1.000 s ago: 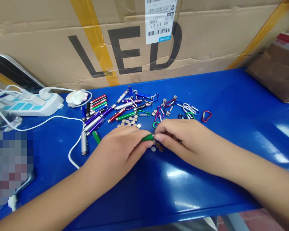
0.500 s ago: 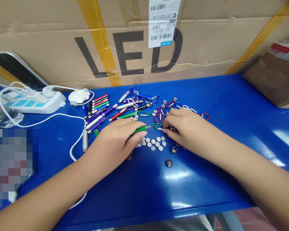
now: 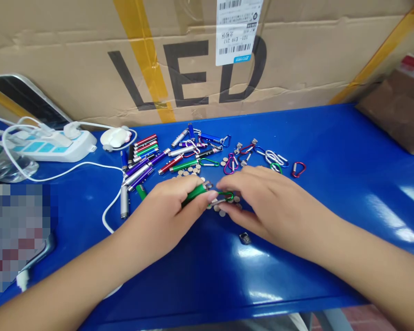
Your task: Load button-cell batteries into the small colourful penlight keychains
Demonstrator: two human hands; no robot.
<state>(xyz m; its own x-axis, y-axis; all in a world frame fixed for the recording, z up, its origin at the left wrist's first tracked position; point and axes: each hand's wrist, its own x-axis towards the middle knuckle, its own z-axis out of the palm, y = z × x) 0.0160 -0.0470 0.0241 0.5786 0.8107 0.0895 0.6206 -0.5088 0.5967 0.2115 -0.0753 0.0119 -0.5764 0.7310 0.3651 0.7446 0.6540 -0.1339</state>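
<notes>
My left hand [image 3: 169,202] is closed around a small green flashlight [image 3: 194,195], whose metal-tipped end points right. A green carabiner [image 3: 227,196] lies against that end, by my left thumb; whether it is clipped on I cannot tell. My right hand [image 3: 265,197] is just to the right, thumb and index finger apart on either side of the carabiner, not visibly gripping it. Button cells [image 3: 222,213] lie on the table below both hands, partly hidden. A small dark metal piece [image 3: 244,238] sits nearer to me.
Several coloured flashlights [image 3: 138,174] lie left of my hands on the blue table [image 3: 193,285]. Loose carabiners [image 3: 298,169] are at the right. A white power strip [image 3: 55,146] with cables stands left. A large cardboard box [image 3: 290,59] backs the table; a brown package [image 3: 396,105] is right.
The green carabiner has moved left and down to the flashlight's end in my left hand. My right hand has come closer to the left, and its finger and thumb have spread.
</notes>
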